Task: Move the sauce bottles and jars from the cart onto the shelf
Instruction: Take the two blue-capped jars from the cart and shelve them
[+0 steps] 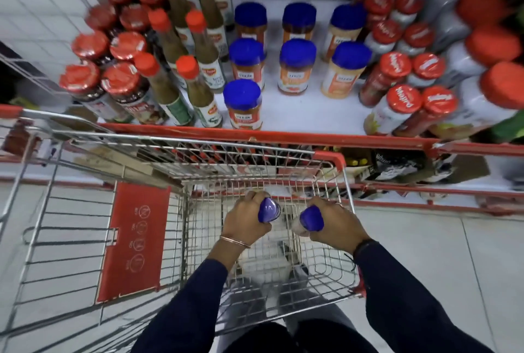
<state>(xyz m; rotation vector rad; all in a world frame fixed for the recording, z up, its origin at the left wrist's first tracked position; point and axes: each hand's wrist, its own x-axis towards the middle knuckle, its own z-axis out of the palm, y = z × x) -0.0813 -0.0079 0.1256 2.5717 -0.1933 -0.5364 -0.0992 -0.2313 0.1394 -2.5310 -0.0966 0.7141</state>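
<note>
Now two hands, left hand (244,218) and right hand (334,226), each grasp one blue-capped jar (268,210) inside the wire cart (347,182); seven blue-lidded jars (297,66) stand on the shelf (297,114) at twelve o'clock.

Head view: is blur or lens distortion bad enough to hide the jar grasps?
Head view: fisheye bends the shelf edge and fans the bottles outward; corners smear with motion blur; left hand and right hand show clearly on blue-lidded jars, lighting even.

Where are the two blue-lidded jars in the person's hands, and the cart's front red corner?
Left-hand jar (268,210), head view, on its blue lid.
Right-hand jar (312,218), head view, on its blue lid.
Cart corner (334,158), head view, on the red plastic.
</note>
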